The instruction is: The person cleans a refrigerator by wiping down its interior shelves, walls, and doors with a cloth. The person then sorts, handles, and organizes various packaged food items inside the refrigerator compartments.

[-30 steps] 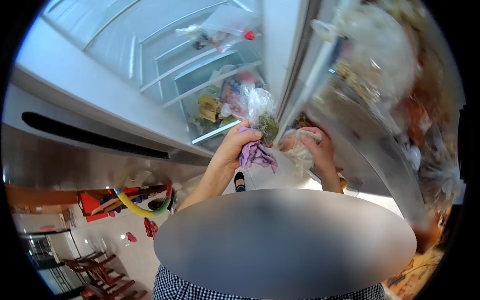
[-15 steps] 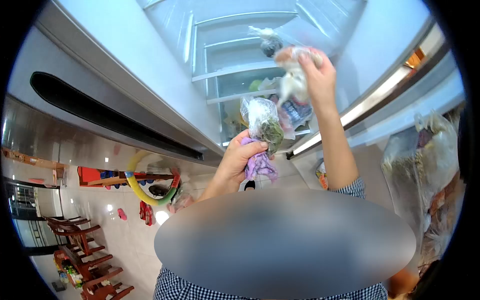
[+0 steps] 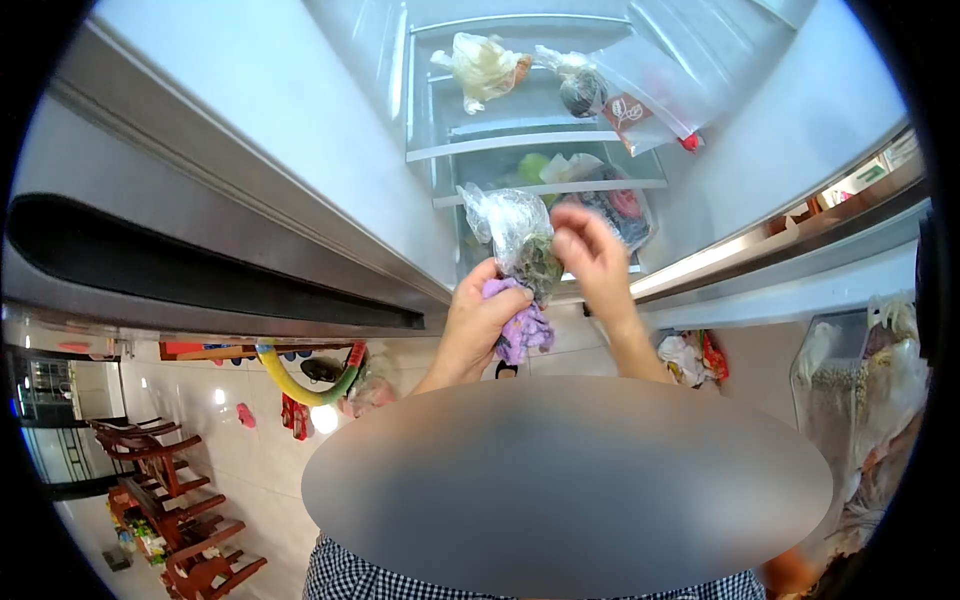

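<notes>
My left hand is closed on a purple cloth and the lower end of a clear plastic bag with something dark green inside. Just to the right of that bag is my right hand, its fingers bent and blurred; whether they touch the bag is unclear. Beyond both hands, on a fridge shelf, lie a whitish knotted bag, a bag with a dark round item and a clear flat bag with a brown label.
A lower fridge compartment holds a green item and bagged food. Fridge doors flank me, the left with a long black handle, the right with filled bins. Wooden chairs stand at lower left; bags lie low at right.
My right hand has let go of the whitish bag, which now lies on the upper shelf, and has come back beside the clear bag. My left hand still holds the cloth and bag.
</notes>
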`<state>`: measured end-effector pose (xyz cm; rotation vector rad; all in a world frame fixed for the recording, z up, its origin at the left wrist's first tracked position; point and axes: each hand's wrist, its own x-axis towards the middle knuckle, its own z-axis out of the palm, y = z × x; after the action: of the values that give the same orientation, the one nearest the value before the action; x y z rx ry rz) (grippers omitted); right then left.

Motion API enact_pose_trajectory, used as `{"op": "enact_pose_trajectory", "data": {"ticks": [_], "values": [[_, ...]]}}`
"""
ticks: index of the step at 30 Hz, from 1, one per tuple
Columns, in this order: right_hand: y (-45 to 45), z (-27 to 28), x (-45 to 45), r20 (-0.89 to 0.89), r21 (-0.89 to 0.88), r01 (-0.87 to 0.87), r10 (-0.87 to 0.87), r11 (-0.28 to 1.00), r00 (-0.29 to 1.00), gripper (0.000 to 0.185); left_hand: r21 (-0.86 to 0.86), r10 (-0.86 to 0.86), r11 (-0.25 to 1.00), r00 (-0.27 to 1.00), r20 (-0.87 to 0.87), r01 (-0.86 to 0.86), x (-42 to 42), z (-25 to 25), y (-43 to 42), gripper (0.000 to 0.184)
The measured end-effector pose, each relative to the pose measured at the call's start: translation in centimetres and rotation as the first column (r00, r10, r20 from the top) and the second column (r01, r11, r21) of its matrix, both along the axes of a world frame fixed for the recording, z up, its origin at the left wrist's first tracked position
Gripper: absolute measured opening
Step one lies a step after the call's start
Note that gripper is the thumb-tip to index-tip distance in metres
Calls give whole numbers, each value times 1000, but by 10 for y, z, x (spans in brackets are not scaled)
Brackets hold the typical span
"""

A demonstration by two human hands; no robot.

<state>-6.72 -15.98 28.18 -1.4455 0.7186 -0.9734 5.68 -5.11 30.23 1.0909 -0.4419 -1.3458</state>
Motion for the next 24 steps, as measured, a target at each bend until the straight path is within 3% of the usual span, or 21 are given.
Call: {"op": "enact_pose_trajectory", "data": {"ticks": [1,4,13,21,24], "values": [[13,-8,-6,79,129,-91,82,987,994,32,7,-1,1000,1000,13,1,-3,1,-2,36],[25,-19,-23,180,378,-90,22,921,983,23,23,-32,999,999,9,32,-13,0,-8,34],[30,-15,-59,310,514,-30,-153,857,938,13,-6,-128,992,979,-156,129,-34,-9,-15,31],[39,-19,-79,370,602,-88,-180,794,911,19,-28,-196,981,956,-218,194,-49,-10,-10,31],[40,-21,-85,433,619,-152,-173,770,885,22,-60,-225,974,950,-216,217,-50,-17,-9,39]]}}
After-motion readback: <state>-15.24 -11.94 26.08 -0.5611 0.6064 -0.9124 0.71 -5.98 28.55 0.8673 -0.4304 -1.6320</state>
